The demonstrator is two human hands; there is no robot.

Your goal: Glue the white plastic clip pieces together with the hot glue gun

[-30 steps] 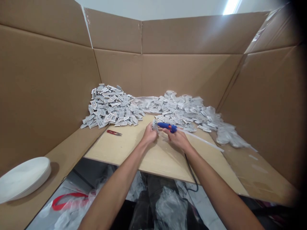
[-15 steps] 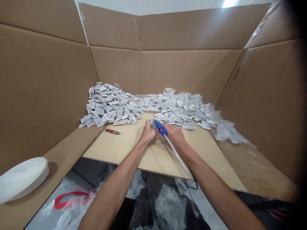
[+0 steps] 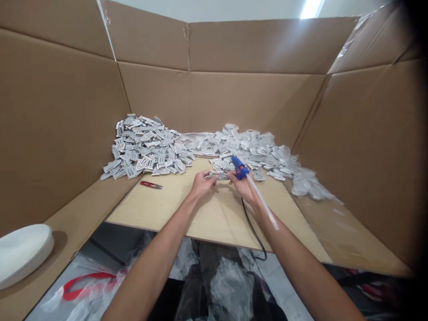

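My left hand (image 3: 202,184) is closed on a small grey-and-white piece (image 3: 214,174), pinched over the middle of the board. It looks like the pieces in the piles, though its details are too small to read. My right hand (image 3: 244,185) grips a blue glue gun (image 3: 239,166), its nozzle pointing up and away to the left. Out of the gun's back runs a long whitish glue stick (image 3: 264,205) above my forearm, and a black cord (image 3: 249,220) hangs below. The thumb and fingertips of my right hand come close to the small piece; whether they touch it I cannot tell.
A heap of grey-and-white pieces (image 3: 147,147) lies at the back left. More pieces, many in clear bags (image 3: 254,145), spread along the back right. Red thread snips (image 3: 151,184) rest on the wooden board (image 3: 160,209). A white bowl (image 3: 26,254) stands left; cardboard walls (image 3: 254,98) surround the board.
The glue gun has swung away from the piece, up and to the right, in my right hand. My hands have moved slightly apart. The view has shifted a little.
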